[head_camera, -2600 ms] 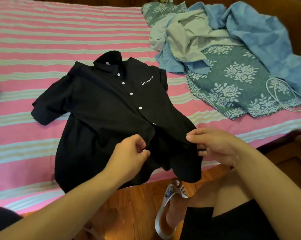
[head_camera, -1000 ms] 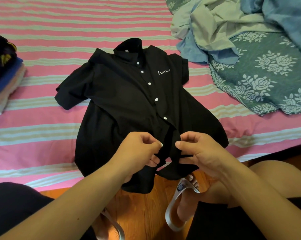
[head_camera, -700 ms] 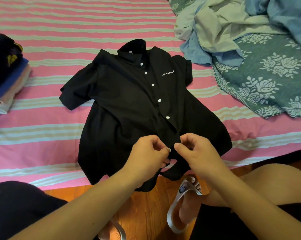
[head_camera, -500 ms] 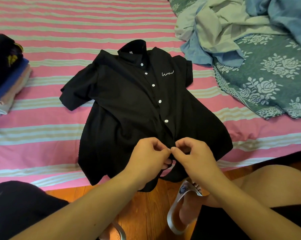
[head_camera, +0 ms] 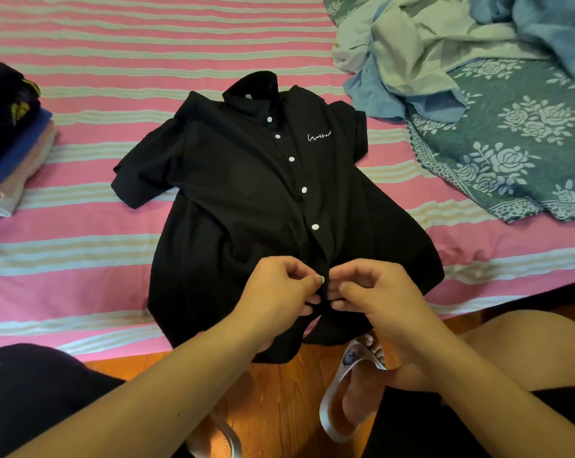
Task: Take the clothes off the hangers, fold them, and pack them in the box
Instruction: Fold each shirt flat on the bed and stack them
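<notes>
Head view was the only one we had, looking down over both forearms at a bed point(head_camera: 81, 259) covered in a pink, green and cream striped sheet. We saw a black short-sleeved shirt point(head_camera: 240, 200) lying face up on that sheet, collar away from us, with white script on the chest and a row of white buttons down the placket. Its hem hung over the near edge of the bed, above a wooden floor point(head_camera: 279, 401).

We found the left hand point(head_camera: 276, 299) and the right hand point(head_camera: 378, 299) close together at the lower end of the placket, fingertips almost touching. Each had its fingers curled and pinched the black cloth on its own side of the opening, at the spot where a small white button showed between them.

At the left edge we noted a stack of folded clothes point(head_camera: 8, 143) on the bed, dark on top, blue and pale beneath. At the upper right lay a teal blanket with roses point(head_camera: 511, 143), and on it a heap of pale green and blue cloth point(head_camera: 428, 51). Below the hands a foot in a grey slipper point(head_camera: 345, 408) rested on the floor.
</notes>
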